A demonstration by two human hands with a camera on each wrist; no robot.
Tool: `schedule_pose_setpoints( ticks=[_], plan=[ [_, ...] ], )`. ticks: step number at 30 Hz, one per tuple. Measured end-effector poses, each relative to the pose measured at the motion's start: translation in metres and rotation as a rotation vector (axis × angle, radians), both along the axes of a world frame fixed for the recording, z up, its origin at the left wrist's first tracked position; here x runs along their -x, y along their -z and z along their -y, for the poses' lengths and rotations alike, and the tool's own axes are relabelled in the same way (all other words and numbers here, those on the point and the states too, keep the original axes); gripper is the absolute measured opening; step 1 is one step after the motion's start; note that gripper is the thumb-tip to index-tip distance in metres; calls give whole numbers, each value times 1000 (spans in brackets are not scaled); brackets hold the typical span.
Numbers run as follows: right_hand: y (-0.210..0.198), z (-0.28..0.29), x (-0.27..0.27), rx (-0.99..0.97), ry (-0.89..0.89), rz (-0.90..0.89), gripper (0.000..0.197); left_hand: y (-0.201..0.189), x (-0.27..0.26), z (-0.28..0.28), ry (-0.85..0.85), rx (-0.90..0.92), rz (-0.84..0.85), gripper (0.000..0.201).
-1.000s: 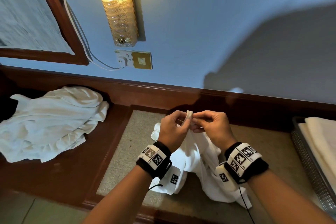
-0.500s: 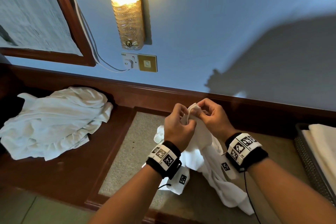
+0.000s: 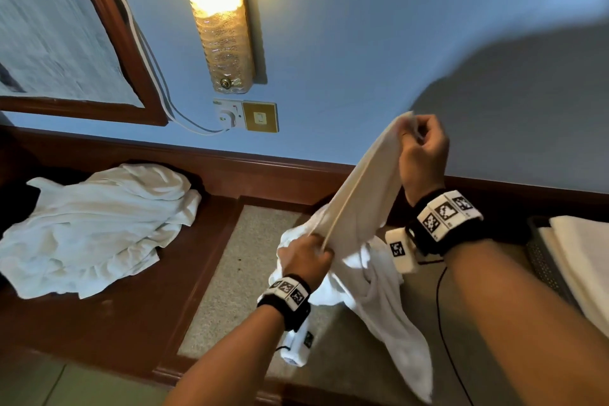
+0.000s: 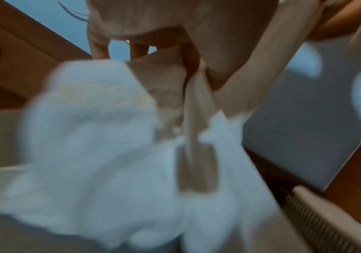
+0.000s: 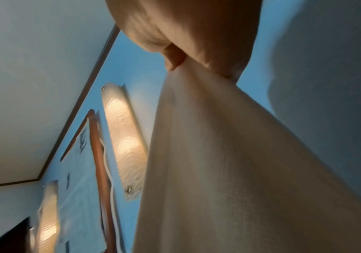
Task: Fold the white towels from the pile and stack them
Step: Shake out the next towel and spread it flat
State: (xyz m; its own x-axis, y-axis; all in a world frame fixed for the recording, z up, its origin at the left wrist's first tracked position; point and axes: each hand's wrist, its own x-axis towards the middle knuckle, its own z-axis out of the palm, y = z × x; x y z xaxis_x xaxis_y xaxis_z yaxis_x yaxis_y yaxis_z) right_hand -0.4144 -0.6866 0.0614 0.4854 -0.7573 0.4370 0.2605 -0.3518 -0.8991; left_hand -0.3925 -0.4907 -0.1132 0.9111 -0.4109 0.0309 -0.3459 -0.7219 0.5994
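A white towel [image 3: 362, 194] stretches slantwise between both hands above the grey counter inset [image 3: 237, 260]. My right hand [image 3: 418, 142] pinches its top corner high up, near the blue wall. Lower down, my left hand [image 3: 309, 254] grips the towel's edge, fingers curled round the cloth. The rest of the towel hangs crumpled to the counter [image 3: 395, 323]. The left wrist view shows the towel [image 4: 197, 119] running taut through my fingers [image 4: 188, 56], blurred. In the right wrist view the cloth [image 5: 229, 154] fans down from my pinching fingertips [image 5: 173, 63]. The pile of unfolded white towels [image 3: 95, 231] lies at the left.
A metal mesh tray [image 3: 543, 260] at the right edge holds folded white towels [image 3: 586, 254]. A lit wall lamp [image 3: 220, 10], a socket and switch plate [image 3: 245, 115] and a framed picture [image 3: 59, 30] hang on the wall behind. Dark wood trim [image 3: 138, 306] borders the counter.
Both hands were together at one corner. Now my right hand has risen up and right with the corner while my left hand slid down along the edge, pulling the towel taut.
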Motion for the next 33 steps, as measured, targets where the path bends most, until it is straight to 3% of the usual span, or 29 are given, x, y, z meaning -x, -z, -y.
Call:
schedule_pose_setpoints(
  ticks=[3, 6, 8, 10, 13, 15, 17, 19, 21, 23, 26, 29, 33],
  plan=[
    [-8, 25, 7, 44, 149, 55, 15, 2, -14, -22, 52, -31, 44, 49],
    [3, 48, 18, 29, 291, 24, 13, -44, -45, -39, 2, 236, 130, 54],
    [15, 59, 24, 63, 349, -91, 20, -82, -66, -42, 44, 423, 180, 43],
    [23, 56, 28, 150, 253, -206, 29, -119, -74, -36, 165, 479, 203, 36],
    [32, 21, 32, 225, -189, -319, 46, -148, -61, -12, 392, 323, 169, 33],
    [46, -6, 34, 311, -453, -436, 70, -144, -52, 2, 481, 198, 204, 36],
    [62, -26, 38, 440, -546, -548, 59, -131, -49, 5, 488, 175, 237, 42],
    [75, -31, 41, 489, -504, -562, 33, -112, -50, 1, 462, 187, 289, 42],
    [82, -29, 43, 481, -447, -533, 27, -91, -47, -5, 437, 198, 367, 32],
    [84, -29, 46, 480, -429, -516, 27, -64, -44, -13, 444, 146, 395, 38],
    [86, -25, 49, 423, -400, -490, 24, -21, -45, -28, 442, 25, 310, 43],
    [95, -9, 56, 384, -312, -479, 21, 5, -50, -49, 404, -143, 201, 25],
    [109, 16, 69, 322, -127, -582, 20, 15, -66, -70, 334, -136, 105, 14]
  ],
)
